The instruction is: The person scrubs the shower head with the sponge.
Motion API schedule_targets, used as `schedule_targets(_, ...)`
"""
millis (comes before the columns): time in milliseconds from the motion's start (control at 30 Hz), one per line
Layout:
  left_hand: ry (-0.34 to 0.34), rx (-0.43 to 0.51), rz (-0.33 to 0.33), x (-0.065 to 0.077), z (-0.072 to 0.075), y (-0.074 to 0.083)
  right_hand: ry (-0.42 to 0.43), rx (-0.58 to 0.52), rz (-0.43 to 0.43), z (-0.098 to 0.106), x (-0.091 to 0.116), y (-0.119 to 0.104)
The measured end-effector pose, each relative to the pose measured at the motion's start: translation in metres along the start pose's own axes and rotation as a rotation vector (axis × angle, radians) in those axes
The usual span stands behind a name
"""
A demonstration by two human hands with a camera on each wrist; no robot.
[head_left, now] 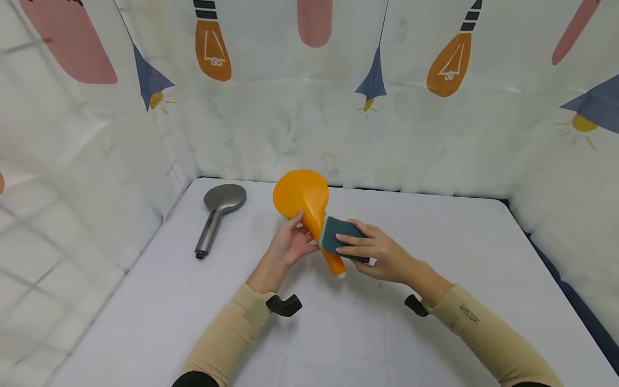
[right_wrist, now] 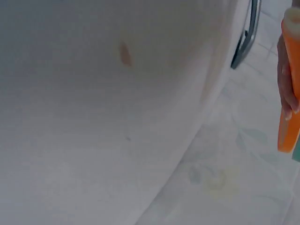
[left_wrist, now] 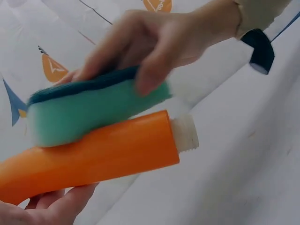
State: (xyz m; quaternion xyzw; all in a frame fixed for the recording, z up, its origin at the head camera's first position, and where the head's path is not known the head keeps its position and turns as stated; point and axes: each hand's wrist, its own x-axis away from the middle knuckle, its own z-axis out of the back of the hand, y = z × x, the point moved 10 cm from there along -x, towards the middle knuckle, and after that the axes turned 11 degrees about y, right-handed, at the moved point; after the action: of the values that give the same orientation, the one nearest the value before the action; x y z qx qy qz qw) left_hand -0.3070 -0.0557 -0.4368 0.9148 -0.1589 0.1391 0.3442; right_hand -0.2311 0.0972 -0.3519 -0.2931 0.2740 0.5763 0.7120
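An orange shower head (head_left: 301, 193) with a white threaded end (left_wrist: 186, 133) is held up over the table by my left hand (head_left: 292, 243), its thumb and fingers round the handle. My right hand (head_left: 382, 251) grips a sponge (head_left: 340, 235), dark green on one face and light green on the other. In the left wrist view the light side of the sponge (left_wrist: 93, 110) lies along the orange handle (left_wrist: 117, 147). The right wrist view catches only part of the shower head (right_wrist: 291, 84) at its right edge.
A grey shower head (head_left: 224, 198) lies on the white table (head_left: 387, 333) to the left, its handle toward the front. Behind the table hangs a white curtain (head_left: 300, 118) printed with lamps and bulbs.
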Motion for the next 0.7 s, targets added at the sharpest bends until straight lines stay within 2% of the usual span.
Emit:
schedule_targets(133, 0.002, 0.107, 0.018, -0.001, 0.003, 0.001, -0.022, -0.104, -0.035, 0.004, 0.015, -0.003)
schedule_targets(233, -0.043, 0.151, 0.043, 0.000, -0.001, -0.002, 0.038, -0.161, -0.097, 0.014, 0.016, 0.005)
schedule_targets(367, -0.101, 0.148, 0.072, 0.003, -0.006, -0.007, 0.126, -0.182, -0.164, 0.016, 0.004, 0.015)
schedule_targets(500, -0.093, 0.175, 0.069, 0.003, -0.006, -0.007, 0.128, -0.263, -0.340, 0.006, -0.004, 0.026)
schedule_targets(600, -0.065, 0.219, 0.060, 0.001, -0.003, -0.003, 0.072, -0.367, -0.492, 0.002, 0.004, 0.035)
schedule_targets(700, -0.023, 0.260, 0.035, -0.003, 0.003, 0.003, 0.000, -0.457, -0.594, 0.002, 0.017, 0.040)
